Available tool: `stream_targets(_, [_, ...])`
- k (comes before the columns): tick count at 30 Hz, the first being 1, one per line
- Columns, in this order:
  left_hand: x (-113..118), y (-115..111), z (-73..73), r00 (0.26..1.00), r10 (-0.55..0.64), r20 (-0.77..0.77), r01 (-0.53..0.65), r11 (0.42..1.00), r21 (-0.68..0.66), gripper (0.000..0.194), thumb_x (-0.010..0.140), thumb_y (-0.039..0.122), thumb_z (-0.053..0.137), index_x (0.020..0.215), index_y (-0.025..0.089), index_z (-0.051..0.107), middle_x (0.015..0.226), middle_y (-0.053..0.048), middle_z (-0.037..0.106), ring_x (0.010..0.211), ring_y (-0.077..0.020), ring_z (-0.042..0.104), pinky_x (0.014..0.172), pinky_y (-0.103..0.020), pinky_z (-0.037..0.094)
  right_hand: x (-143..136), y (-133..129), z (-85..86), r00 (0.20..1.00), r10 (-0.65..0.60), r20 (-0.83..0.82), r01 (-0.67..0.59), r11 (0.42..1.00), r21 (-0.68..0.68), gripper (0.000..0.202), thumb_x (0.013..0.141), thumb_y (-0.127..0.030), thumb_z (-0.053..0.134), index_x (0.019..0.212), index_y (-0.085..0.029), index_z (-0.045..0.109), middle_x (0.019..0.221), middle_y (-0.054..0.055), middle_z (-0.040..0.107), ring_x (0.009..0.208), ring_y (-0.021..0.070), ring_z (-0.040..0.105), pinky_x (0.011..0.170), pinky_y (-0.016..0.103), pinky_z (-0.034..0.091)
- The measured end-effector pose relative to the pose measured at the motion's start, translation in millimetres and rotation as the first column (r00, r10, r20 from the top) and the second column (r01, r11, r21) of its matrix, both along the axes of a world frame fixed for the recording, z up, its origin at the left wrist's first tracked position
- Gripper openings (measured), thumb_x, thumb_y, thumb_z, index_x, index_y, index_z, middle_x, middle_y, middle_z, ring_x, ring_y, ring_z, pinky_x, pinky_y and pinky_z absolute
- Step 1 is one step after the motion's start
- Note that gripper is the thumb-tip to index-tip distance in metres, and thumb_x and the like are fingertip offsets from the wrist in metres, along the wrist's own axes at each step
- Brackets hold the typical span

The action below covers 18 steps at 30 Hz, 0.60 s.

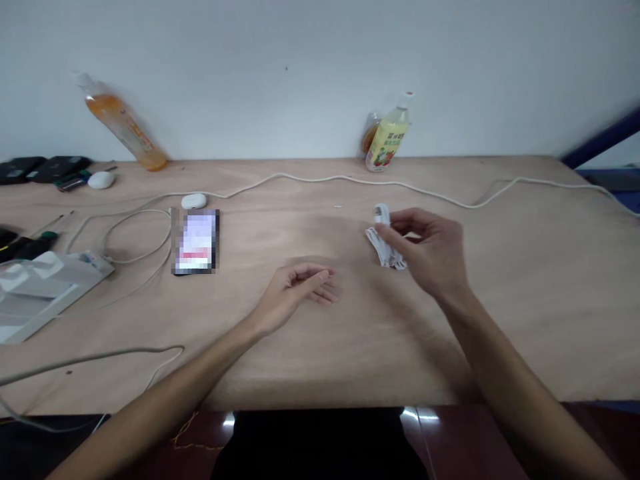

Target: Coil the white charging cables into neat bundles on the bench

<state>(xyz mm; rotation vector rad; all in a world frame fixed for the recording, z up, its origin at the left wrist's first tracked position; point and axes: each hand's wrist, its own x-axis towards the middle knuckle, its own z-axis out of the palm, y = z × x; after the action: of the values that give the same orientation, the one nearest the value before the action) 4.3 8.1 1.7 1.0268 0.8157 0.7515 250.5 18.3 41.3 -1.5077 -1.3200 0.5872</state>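
My right hand (425,250) pinches a coiled white cable (383,215) between thumb and fingers, right of the table's middle. Just below that coil is a folded white cable bundle (386,252); whether it rests on the table or hangs from the coil is unclear. My left hand (306,285) is over the middle of the table, palm turned inward, its fingers loosely curled and apart with nothing between them. A phone (197,241) with a blurred screen lies to the left, and a small white case (194,201) sits just behind it.
A long white cable (345,178) runs across the back of the wooden table (310,360). Bottles stand by the wall: orange (125,130) left, yellow-green (388,139) right, beside a jar (371,133). At left are a white tray (47,293), looped cables, tools and a rounded white case (101,180).
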Motion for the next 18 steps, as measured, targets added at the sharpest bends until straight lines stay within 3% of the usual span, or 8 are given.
stream_targets(2, [0,0,-0.2,1.000,-0.002,0.004,0.002,1.000,0.004,0.040,0.091,0.049,0.086,0.109,0.014,0.080,0.097,-0.010,0.085,0.083,-0.0236,0.084,0.082,-0.037,0.069,19,2,5.4,0.968,-0.157,0.196,0.157,0.987,0.014,0.022,0.079,-0.041,0.084,0.088,-0.021,0.082,0.074,0.005,0.078,0.066,0.0209,0.070,0.061,0.032,0.054])
stream_targets(5, [-1,0,0.7,1.000,-0.024,0.010,0.024,1.000,0.012,0.040,0.091,0.048,0.086,0.110,0.014,0.080,0.096,-0.009,0.084,0.080,-0.0222,0.083,0.080,-0.036,0.069,36,5,2.3,0.904,-0.223,0.364,0.255,0.966,-0.044,0.018,0.079,-0.036,0.081,0.086,-0.020,0.083,0.072,0.007,0.078,0.066,0.0248,0.072,0.067,0.037,0.057])
stream_targets(12, [-1,1,-1.5,0.999,-0.036,-0.002,0.036,0.999,0.023,0.040,0.092,0.049,0.085,0.112,0.014,0.079,0.092,-0.010,0.083,0.078,-0.0235,0.083,0.080,-0.039,0.069,42,15,-16.8,0.841,-0.064,0.538,0.173,0.973,-0.155,0.021,0.084,-0.036,0.075,0.093,-0.020,0.083,0.085,0.011,0.082,0.080,0.0318,0.076,0.082,0.047,0.058])
stream_targets(18, [0,2,-2.0,0.999,-0.053,-0.001,0.053,0.997,0.047,0.040,0.091,0.049,0.085,0.112,0.015,0.078,0.088,-0.009,0.082,0.077,-0.0236,0.082,0.079,-0.038,0.068,40,15,-16.8,0.818,-0.027,0.575,0.134,0.980,-0.145,0.026,0.092,-0.043,0.072,0.098,-0.019,0.080,0.096,0.015,0.080,0.090,0.0335,0.073,0.093,0.050,0.055])
